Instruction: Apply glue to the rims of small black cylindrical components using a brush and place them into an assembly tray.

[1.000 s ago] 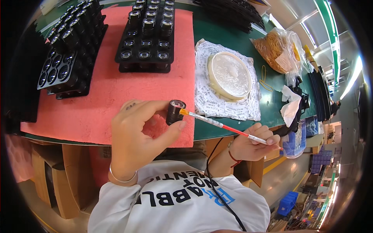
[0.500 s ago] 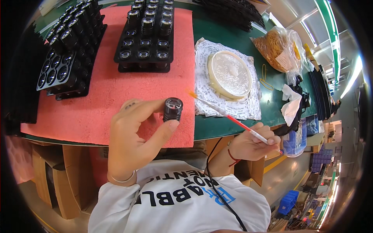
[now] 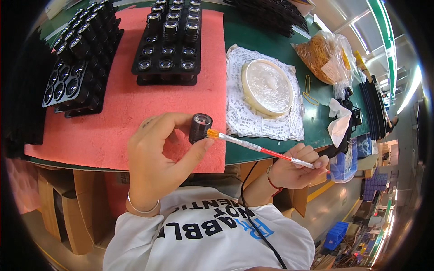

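Observation:
Between the thumb and fingers of my left hand (image 3: 158,156) is a small black cylinder with a clear lens on top, like a flashlight head (image 3: 199,128). It stands upright just above the pink mat. My right hand (image 3: 299,168) grips a thin brush (image 3: 253,147) by the end of its red and white handle. The brush's orange bristles meet the right side of the cylinder, low on its wall. To the right lies a round pale tub (image 3: 268,87) of clear, glossy gel-like stuff, on a printed white sheet (image 3: 244,121).
Two black trays (image 3: 166,79) (image 3: 68,94) hold several similar cylinders on the pink mat (image 3: 113,131). Further right on the green table (image 3: 312,118) are a bag of yellow rubber bands (image 3: 318,56), a loose band (image 3: 308,92) and a crumpled tissue (image 3: 337,121). Cardboard boxes (image 3: 90,198) stand below.
The brush has swung down and left, so its bristles, formerly apart from the cylinder, now meet its side. My right hand has shifted slightly; my left hand still holds the cylinder.

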Action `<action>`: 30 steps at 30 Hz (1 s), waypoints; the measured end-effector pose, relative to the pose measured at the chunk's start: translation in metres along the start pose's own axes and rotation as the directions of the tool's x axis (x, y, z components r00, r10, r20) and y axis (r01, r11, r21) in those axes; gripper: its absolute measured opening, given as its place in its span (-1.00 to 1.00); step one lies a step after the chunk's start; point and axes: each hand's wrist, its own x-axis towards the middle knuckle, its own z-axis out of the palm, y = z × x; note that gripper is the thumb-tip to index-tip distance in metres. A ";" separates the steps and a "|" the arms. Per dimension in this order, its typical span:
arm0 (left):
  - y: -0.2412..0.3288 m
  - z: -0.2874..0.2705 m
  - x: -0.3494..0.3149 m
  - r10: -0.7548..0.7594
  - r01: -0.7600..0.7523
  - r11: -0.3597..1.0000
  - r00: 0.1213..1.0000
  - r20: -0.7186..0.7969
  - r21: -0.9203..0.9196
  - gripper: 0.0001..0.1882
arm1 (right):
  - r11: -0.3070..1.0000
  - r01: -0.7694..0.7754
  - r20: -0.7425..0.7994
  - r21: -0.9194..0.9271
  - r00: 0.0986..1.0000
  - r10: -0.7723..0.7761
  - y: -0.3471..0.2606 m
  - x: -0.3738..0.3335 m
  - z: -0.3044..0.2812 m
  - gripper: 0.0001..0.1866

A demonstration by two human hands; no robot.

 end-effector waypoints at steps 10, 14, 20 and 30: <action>-0.003 -0.004 -0.002 0.027 -0.026 0.999 0.999 0.036 -0.032 -0.74 | 0.996 -0.004 -0.030 -0.086 1.000 0.001 0.001 -0.002 -0.001 -0.73; -0.004 -0.006 -0.002 0.018 -0.016 0.999 0.999 0.038 -0.048 -0.75 | 0.992 0.019 -0.043 -0.121 0.999 -0.024 0.002 -0.001 0.001 -0.73; -0.006 -0.003 -0.004 0.002 -0.003 0.992 1.000 -0.007 -0.127 -0.75 | 0.999 0.017 -0.072 0.034 0.997 -0.015 -0.002 0.001 -0.002 -0.65; -0.006 0.000 -0.002 -0.001 0.000 0.998 1.000 -0.012 -0.061 -0.74 | 0.980 -0.065 0.051 0.190 0.997 0.057 -0.003 0.000 -0.013 -0.55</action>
